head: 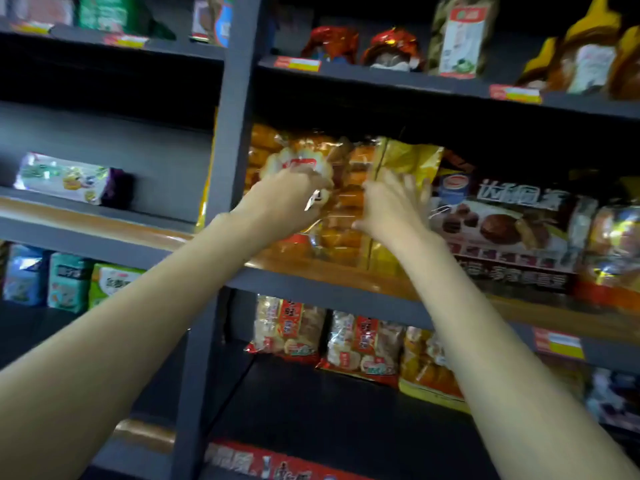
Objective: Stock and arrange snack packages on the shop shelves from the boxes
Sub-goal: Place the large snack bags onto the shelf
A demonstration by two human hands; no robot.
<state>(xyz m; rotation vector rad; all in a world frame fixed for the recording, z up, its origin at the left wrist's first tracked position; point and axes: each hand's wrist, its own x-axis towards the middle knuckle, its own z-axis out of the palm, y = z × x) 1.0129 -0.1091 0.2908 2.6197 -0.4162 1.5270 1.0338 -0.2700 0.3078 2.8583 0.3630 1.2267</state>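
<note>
Both my arms reach up to the middle shelf (311, 282) of a dark grey shop rack. My left hand (287, 192) grips the front of a clear orange snack bag (304, 161) with round crackers, standing at the shelf's left end. My right hand (391, 202) lies with spread fingers against a yellow snack bag (405, 161) standing just to the right of the orange one. The frame is motion-blurred, so finger detail is soft. No boxes are in view.
A large dark chocolate-cake pack (512, 230) stands right of the yellow bag. A grey upright post (235, 98) borders the bay. Rice-cracker bags (287, 327) fill the shelf below, red and yellow packs (391, 46) the shelf above, green packs (69, 282) the left bay.
</note>
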